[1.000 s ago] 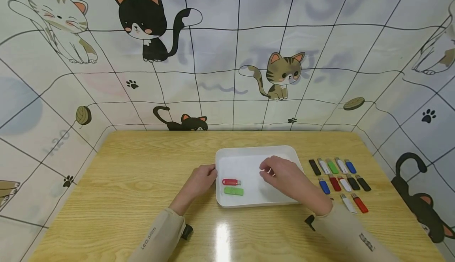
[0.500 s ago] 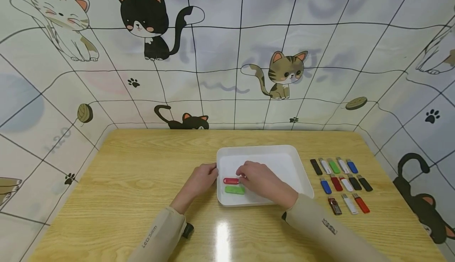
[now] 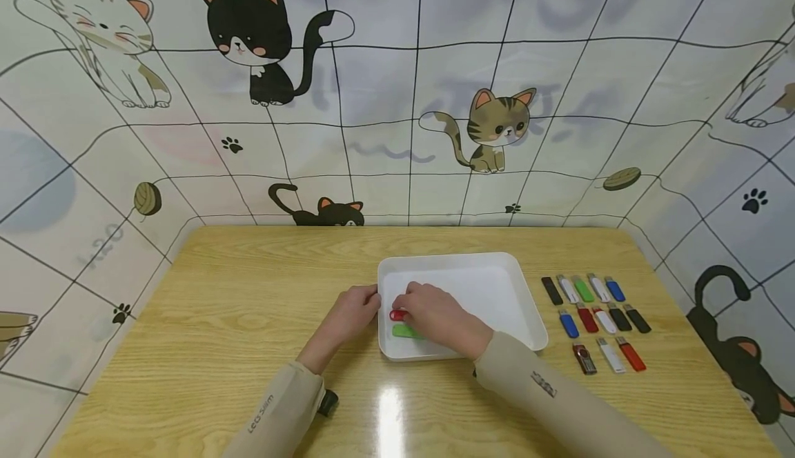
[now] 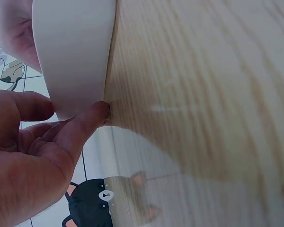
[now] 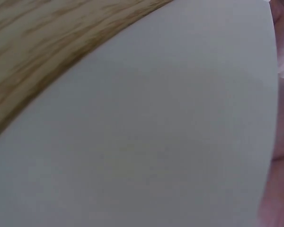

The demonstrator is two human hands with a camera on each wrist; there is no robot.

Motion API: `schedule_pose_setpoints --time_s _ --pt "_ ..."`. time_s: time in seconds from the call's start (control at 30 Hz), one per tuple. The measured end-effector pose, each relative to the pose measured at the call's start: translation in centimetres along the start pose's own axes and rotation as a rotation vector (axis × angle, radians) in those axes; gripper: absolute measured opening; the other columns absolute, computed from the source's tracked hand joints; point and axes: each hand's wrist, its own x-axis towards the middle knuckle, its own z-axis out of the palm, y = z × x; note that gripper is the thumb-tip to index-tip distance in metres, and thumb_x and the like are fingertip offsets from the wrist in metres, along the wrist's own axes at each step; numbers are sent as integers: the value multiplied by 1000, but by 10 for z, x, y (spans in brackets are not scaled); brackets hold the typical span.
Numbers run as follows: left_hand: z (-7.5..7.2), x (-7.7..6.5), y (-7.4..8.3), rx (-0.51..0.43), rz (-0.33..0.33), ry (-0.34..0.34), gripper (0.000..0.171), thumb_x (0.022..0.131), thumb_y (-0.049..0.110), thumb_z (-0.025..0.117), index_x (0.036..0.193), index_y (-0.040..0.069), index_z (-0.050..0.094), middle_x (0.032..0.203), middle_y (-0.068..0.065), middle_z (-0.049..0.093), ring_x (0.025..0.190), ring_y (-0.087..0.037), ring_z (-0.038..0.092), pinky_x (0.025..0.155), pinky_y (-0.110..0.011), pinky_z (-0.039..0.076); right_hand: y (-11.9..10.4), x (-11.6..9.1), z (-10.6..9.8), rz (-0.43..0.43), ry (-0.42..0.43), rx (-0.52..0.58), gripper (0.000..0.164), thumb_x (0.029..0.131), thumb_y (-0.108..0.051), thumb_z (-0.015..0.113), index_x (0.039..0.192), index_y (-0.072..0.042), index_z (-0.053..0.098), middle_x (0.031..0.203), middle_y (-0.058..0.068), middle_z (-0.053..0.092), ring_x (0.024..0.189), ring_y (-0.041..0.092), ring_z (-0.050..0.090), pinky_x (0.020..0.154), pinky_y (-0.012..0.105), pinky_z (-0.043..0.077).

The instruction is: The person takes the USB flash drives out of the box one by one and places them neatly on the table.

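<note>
In the head view, my left hand (image 3: 352, 314) grips the left edge of a white tray (image 3: 478, 358). The left wrist view has the thumb near the tray's upper rim and a fingertip (image 4: 102, 111) low on its wall by the table. My right hand (image 3: 431, 313) reaches over the tray with bent fingers around a red USB flash drive (image 3: 396, 315). They cover most of the drive; its rounded left end shows. Just in front of it lies a green USB flash drive (image 3: 404, 332), partly under the hand. The tray's wall (image 5: 146, 123) fills most of the right wrist view.
Right of the tray, several USB flash drives stand in three rows on the wooden table (image 3: 248, 292). Among them are a blue one (image 3: 568, 325), a brown one (image 3: 584, 359) and a red one (image 3: 631, 354). A cat-patterned cloth (image 3: 379, 99) hangs behind.
My right hand has moved left across the tray, from its right half to the red USB flash drive. The left hand stays at the tray's edge.
</note>
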Motion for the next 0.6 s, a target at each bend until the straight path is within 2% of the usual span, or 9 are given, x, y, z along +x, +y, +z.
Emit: schedule_pose_setpoints --time_s 0.2,0.6 --pt "0 1 0 -5 0 -6 27 99 12 44 107 3 68 65 0 47 60 -13 46 56 -27 39 7 -4 3 -42 29 -3 16 89 -10 64 101 -15 74 81 -4 53 69 13 45 64 26 41" --pt "1 -1 1 -12 -1 -12 29 99 13 42 110 2 67 64 1 47 56 -13 44 53 -27 38 37 -28 -5 103 6 -49 20 90 -5 61 96 -20 73 84 -5 51 76 15 46 72 30 43"
